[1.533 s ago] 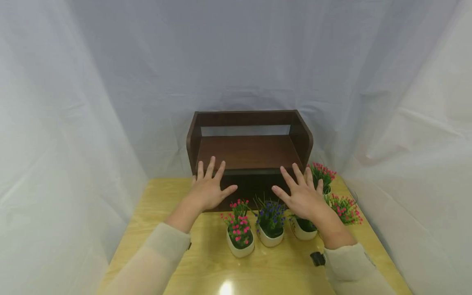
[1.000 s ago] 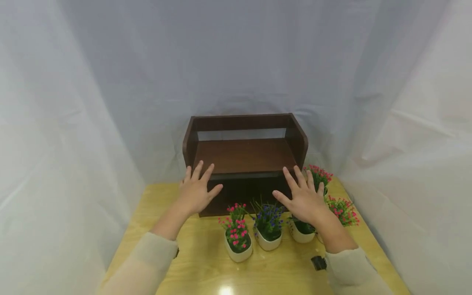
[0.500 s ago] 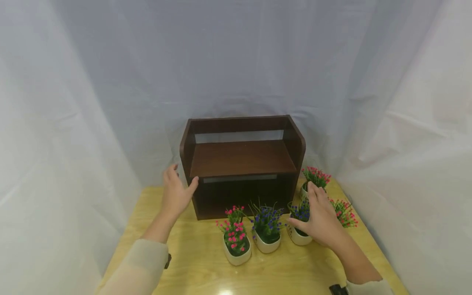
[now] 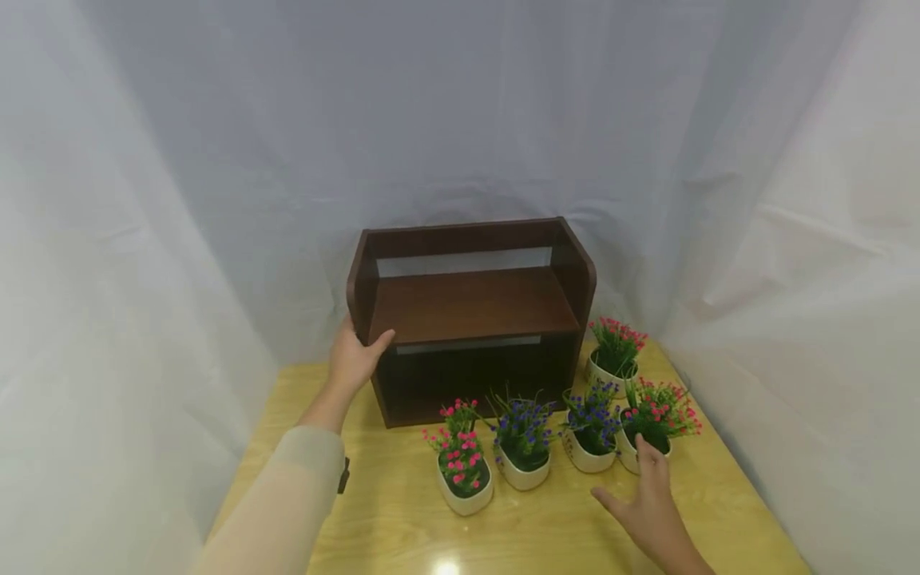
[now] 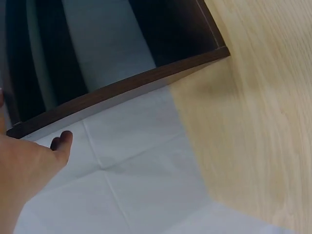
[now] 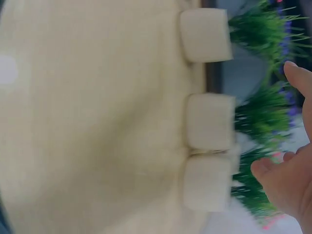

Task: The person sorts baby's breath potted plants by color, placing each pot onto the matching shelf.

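A dark brown two-tier desktop shelf (image 4: 474,303) stands at the back of the wooden table. My left hand (image 4: 350,363) holds its left side panel, thumb over the front edge and fingers round the outside; in the left wrist view that hand (image 5: 29,163) straddles the panel edge. My right hand (image 4: 650,511) is held over the table in front of the potted flowers, thumb and fingers spread apart, holding nothing. Nearest to it are a pink-flowered pot (image 4: 632,454) and a blue-flowered pot (image 4: 591,461); the right wrist view shows white pots (image 6: 209,122) beside the hand (image 6: 287,180).
Another blue-flowered pot (image 4: 525,475) and a pink-flowered pot (image 4: 465,499) stand before the shelf. One more pink-flowered pot (image 4: 611,375) is by the shelf's right side. White sheeting (image 4: 460,112) hangs behind and on both sides of the table (image 4: 402,519).
Both hands were spread flat in front of the shelf. The left hand has moved to the shelf's left side panel and taken hold; the right has drawn back toward the near right.
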Available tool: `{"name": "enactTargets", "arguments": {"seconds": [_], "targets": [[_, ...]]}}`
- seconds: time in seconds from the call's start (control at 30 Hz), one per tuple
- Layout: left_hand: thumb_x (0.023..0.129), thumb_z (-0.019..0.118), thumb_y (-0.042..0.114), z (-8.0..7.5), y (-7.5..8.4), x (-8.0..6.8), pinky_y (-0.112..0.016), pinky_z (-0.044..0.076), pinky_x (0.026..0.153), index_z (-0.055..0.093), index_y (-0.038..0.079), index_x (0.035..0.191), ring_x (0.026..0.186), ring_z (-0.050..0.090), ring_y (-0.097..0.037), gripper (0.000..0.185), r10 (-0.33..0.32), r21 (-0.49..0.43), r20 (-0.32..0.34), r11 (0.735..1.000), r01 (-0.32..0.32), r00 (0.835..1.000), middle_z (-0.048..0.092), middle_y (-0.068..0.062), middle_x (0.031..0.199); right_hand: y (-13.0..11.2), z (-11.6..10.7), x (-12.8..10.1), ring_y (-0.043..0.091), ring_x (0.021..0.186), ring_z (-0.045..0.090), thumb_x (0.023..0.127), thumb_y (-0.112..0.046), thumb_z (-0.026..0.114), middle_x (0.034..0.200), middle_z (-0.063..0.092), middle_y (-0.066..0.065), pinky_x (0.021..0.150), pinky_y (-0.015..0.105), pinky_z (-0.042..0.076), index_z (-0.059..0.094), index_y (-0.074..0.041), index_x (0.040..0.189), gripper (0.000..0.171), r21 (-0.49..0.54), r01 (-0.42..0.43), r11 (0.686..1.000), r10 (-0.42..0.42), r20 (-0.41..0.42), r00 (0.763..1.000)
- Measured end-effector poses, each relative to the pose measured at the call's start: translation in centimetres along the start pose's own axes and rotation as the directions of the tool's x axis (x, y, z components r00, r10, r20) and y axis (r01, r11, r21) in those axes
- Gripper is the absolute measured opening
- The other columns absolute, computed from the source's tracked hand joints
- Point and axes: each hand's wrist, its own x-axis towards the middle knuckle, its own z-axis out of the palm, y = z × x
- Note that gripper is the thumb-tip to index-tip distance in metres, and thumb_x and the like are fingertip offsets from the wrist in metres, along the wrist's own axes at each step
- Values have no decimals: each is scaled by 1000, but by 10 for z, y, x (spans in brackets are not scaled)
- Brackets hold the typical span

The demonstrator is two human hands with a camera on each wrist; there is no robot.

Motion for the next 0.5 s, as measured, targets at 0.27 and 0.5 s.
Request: {"name": "enactTargets", "arguments": {"seconds": [0.27, 0.5], "targets": [[104, 72, 49, 7, -9, 11, -59, 32, 134, 34, 4, 167, 159, 40, -47, 87, -109, -122, -7, 987, 107, 994, 42, -28, 169, 26, 27, 19, 64, 150, 35, 97, -39, 83, 165, 19, 41, 120, 74, 42, 9, 10, 169, 114, 85, -51, 995, 51, 1, 999], [103, 72, 51, 18, -15, 18, -57, 28, 137, 24, 14, 173, 165, 32, -41, 92, -170, -269, 34, 947, 173, 985, 34, -21, 176, 31, 41, 36, 62, 149, 40, 99, -28, 81, 166, 16, 41, 121, 69, 44, 8, 11, 168, 109, 135, -71, 988, 81, -72, 994]]}}
